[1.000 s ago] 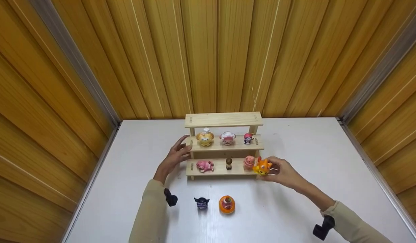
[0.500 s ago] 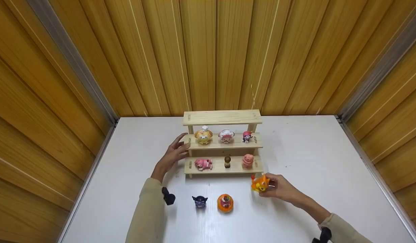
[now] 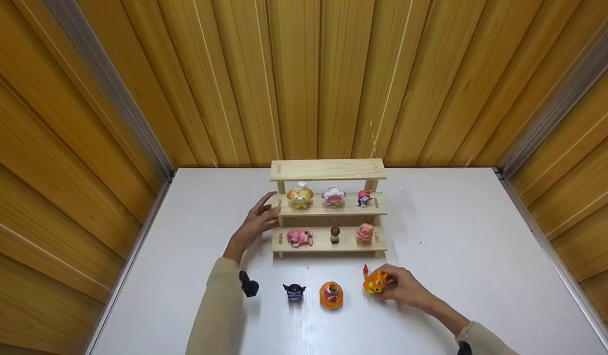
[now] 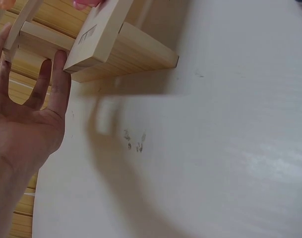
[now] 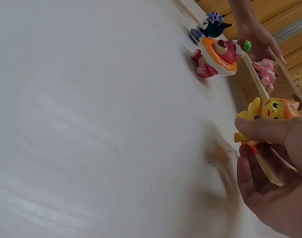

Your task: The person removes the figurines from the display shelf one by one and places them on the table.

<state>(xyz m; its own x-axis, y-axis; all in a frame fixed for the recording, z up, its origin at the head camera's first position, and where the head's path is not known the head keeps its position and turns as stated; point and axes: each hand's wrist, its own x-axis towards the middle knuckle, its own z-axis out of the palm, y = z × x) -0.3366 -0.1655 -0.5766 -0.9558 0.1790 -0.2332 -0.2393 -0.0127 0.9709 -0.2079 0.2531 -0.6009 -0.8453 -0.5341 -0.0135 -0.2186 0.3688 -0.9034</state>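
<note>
My right hand [image 3: 405, 288] pinches an orange and yellow toy figurine [image 3: 374, 282] between thumb and fingers, low over the white table. In the right wrist view the figurine [image 5: 274, 108] shows a yellow face, partly covered by the thumb. My left hand [image 3: 253, 227] touches the left end of a three-tier wooden display shelf [image 3: 328, 170]. Its fingers are extended against the boards in the left wrist view. A figurine in an orange ring [image 3: 331, 296] stands left of my right hand, and a black and purple eared figurine [image 3: 294, 293] stands farther left.
The middle tier bears a yellow chef-hat figurine [image 3: 300, 196], a white and pink one [image 3: 333, 197] and a small red-hatted one [image 3: 364, 198]. A pink lying figurine [image 3: 300, 237], a brown-haired one [image 3: 335, 234] and a pink one [image 3: 365, 233] occupy the bottom tier. Wood-patterned walls [image 3: 328, 84] enclose the table.
My right hand has carried the orange figurine from in front of the bottom tier's right end toward me and down near the table. The left hand stays at the shelf.
</note>
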